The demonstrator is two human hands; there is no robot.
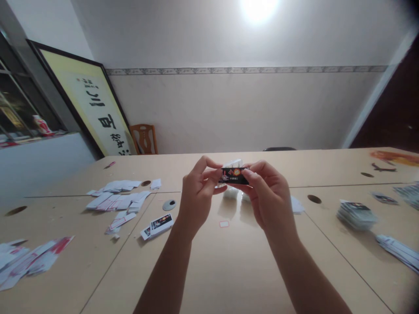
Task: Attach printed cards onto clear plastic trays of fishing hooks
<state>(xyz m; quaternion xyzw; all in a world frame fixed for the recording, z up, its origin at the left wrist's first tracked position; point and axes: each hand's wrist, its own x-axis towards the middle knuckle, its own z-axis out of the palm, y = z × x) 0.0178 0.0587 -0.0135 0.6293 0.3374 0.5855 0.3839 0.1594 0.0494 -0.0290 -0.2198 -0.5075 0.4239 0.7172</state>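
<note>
Between my two hands, raised over the table, is a small black printed card (233,178) with red and white marks and a bright orange burst. My left hand (199,187) pinches its left end between thumb and fingers. The right end is gripped by my right hand (270,189), thumb on the front face. Behind the card and partly hidden by my hands stand whitish, translucent objects (230,192) that I cannot make out clearly. A small white label with a red border (224,224) lies on the table below my hands.
On the table (216,270), white paper pieces (114,200) spread at left, near two black-printed cards (159,226). More papers (36,257) lie front left. At right are a card stack (356,213) and a white bundle (399,250). A chair (144,137) stands behind.
</note>
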